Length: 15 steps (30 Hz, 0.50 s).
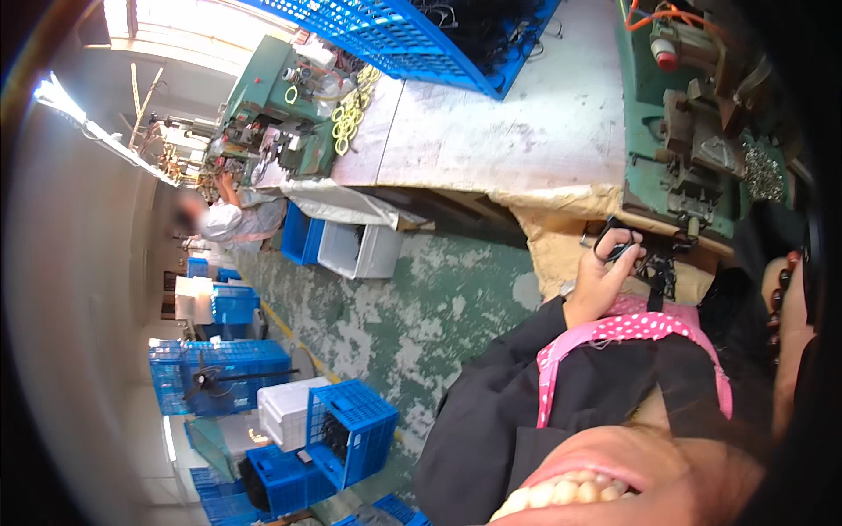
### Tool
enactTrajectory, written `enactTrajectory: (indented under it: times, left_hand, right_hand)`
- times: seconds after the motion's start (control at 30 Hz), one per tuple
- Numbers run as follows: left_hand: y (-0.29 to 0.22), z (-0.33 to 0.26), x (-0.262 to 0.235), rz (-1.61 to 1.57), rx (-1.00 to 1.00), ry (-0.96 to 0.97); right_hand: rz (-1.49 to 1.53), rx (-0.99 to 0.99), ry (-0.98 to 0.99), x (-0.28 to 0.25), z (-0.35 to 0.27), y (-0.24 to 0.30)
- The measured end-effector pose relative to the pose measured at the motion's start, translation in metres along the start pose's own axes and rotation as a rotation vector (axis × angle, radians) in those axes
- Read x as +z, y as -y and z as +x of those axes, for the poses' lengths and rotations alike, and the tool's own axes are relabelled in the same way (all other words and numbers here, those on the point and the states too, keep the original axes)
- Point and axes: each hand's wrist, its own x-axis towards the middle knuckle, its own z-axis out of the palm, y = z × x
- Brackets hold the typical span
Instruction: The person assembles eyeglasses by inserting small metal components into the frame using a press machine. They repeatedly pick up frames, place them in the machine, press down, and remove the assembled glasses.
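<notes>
My left hand (605,272) is closed on a thin black looped piece (605,238) that looks like an eyeglass frame. It is held over brown paper at the bench edge, just beside a green bench machine (649,188). More black pieces (662,276) lie on the paper close to my fingers. My right hand (781,273) is at the far right beside dark cloth, below the machine, with dark beads (775,307) round the wrist. Its fingers are too dark and cut off to read. A pile of small metal parts (763,174) sits on the machine.
A blue crate (386,39) of black pieces stands on the bench (509,140). Further along are yellow-green rings (351,114) and another green machine (254,83), where a co-worker (241,219) works. White and blue bins (373,254) and stacked blue crates (351,434) stand on the floor.
</notes>
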Motion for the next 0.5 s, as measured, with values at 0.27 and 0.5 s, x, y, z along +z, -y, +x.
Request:
enactTrajectory:
  times: [0.27, 0.5]
  left_hand:
    - [0.008, 0.006, -0.011, 0.045, 0.002, 0.039]
    - [-0.002, -0.013, -0.031, 0.176, -0.046, 0.074]
  right_hand:
    - [-0.13, 0.071, -0.049, -0.007, 0.009, -0.026]
    - [-0.38, -0.011, -0.189, -0.069, 0.086, -0.07]
